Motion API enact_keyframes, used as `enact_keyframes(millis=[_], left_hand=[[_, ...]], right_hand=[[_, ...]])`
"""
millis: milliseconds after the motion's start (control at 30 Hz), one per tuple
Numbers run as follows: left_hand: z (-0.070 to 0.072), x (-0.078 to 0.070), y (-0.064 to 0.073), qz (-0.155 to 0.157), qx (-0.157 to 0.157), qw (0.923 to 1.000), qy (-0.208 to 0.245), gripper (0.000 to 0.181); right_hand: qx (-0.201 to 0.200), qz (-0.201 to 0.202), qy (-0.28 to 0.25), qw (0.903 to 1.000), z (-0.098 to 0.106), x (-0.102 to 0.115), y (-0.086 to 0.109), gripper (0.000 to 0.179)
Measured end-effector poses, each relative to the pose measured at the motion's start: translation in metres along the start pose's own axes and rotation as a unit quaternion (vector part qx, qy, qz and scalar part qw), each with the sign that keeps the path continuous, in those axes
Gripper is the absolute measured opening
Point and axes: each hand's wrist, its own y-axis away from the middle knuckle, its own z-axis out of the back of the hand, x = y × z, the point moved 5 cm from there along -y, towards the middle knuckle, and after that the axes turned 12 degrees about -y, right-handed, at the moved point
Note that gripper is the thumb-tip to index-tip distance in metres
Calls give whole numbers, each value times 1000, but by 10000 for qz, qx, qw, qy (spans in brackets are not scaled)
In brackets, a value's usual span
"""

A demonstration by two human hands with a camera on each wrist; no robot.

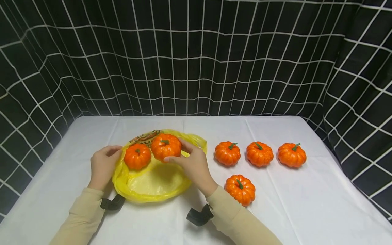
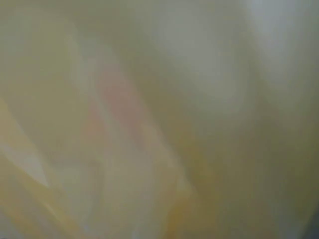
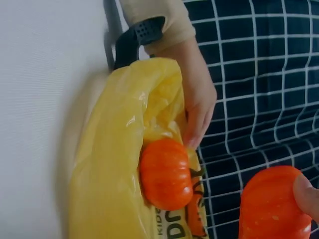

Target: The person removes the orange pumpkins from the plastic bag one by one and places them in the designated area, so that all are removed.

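Observation:
A yellow plastic bag [image 1: 153, 197] lies spread with its mouth up, one small orange pumpkin [image 1: 137, 157] inside at its left. My left hand [image 1: 104, 165] grips the bag's left rim, its fingertips partly hidden by the plastic. Over the bag's mouth, my right hand [image 1: 194, 165] holds a second pumpkin [image 1: 166, 147] between thumb and fingers. The right wrist view also shows this held pumpkin [image 3: 274, 206], the left hand [image 3: 199, 109] at the rim and the bagged pumpkin [image 3: 166, 174]. Blurred yellow plastic [image 2: 149, 189] fills the left wrist view.
Three pumpkins stand in a row right of the bag: a near one [image 1: 227, 153], a middle one [image 1: 259, 154] and a far-right one [image 1: 292, 155]. Another pumpkin [image 1: 240, 190] sits in front, beside the right forearm. Black gridded cloth [image 1: 196, 68] encloses the white table [image 1: 306, 204].

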Motion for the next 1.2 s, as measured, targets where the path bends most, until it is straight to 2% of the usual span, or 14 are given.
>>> enact_keyframes(millis=[200,367,533,867,1000,1200], left_hand=[[-1,3,2,6,-9,10000,-20,34],[2,1,4,-48,-123,9999,-16,33],[2,1,3,-63,-108,9999,-28,34],[2,1,1,-101,-162,9998,-63,32],[3,0,0,-112,-208,9997,-82,32],[1,1,-1,-93,-187,9998,-53,32]], right_hand=[[-14,-128,32,9999,20,1,18,76],[84,-4,-90,9999,36,10,32,75],[218,40,-189,9996,53,21,45,76],[129,-51,-114,9998,106,38,56,79],[-36,-41,197,9998,128,39,61,78],[-497,-69,1189,9916,169,36,70,78]])
